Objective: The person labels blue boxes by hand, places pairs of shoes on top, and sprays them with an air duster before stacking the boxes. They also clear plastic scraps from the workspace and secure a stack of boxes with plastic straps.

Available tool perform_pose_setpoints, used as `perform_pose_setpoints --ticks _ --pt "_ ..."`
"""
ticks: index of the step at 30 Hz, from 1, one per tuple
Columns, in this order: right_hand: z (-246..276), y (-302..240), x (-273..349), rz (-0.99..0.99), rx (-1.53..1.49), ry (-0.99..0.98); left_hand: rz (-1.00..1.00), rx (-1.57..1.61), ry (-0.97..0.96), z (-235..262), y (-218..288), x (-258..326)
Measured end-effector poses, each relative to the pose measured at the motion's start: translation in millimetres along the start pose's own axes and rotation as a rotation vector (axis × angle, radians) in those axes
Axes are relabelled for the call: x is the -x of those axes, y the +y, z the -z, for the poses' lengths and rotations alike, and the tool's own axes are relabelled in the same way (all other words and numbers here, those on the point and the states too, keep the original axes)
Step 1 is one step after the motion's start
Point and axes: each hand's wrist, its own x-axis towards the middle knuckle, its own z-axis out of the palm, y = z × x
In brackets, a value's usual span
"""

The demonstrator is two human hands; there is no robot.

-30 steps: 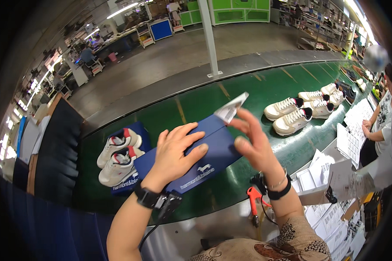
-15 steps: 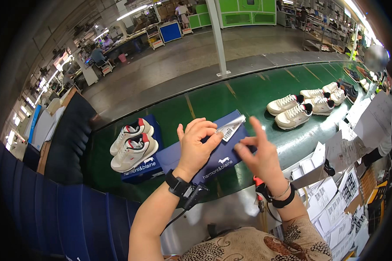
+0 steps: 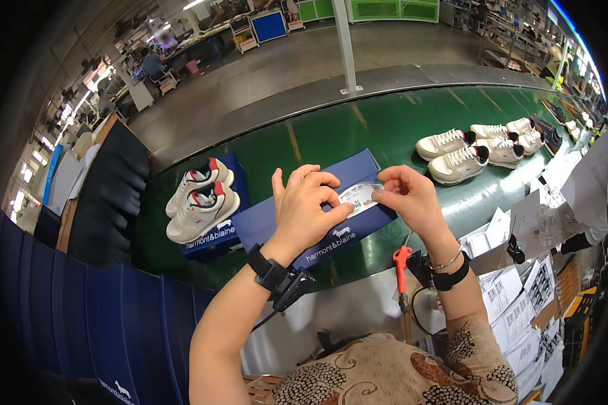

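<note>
Left hand (image 3: 304,206) lying flat, fingers spread, pressing down on white label (image 3: 359,196) and blue shoebox lid (image 3: 317,216). Right hand (image 3: 409,199) pinching label's right end between thumb and forefinger, holding it against lid. Lid lying on green conveyor belt (image 3: 385,121), at near edge, just above grey desk (image 3: 344,310). Open blue shoebox (image 3: 213,233) touching lid's left end, carrying white sneaker pair with red trim (image 3: 199,199). More white sneakers (image 3: 476,145) sitting toward belt's right end. Red-handled tool (image 3: 400,266) hanging at desk edge, paper sheets (image 3: 513,297) at right.
</note>
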Motion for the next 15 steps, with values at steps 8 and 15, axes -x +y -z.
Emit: perform_pose_setpoints --ticks 8,15 --pt "3.8 1.0 -3.0 -0.081 0.1 -0.03 -0.05 -0.05 -0.045 1.9 -0.1 2.0" --pt "1.2 1.1 -2.0 -0.053 0.146 -0.027 -0.031 -0.084 -0.063 5.2 1.6 0.8"
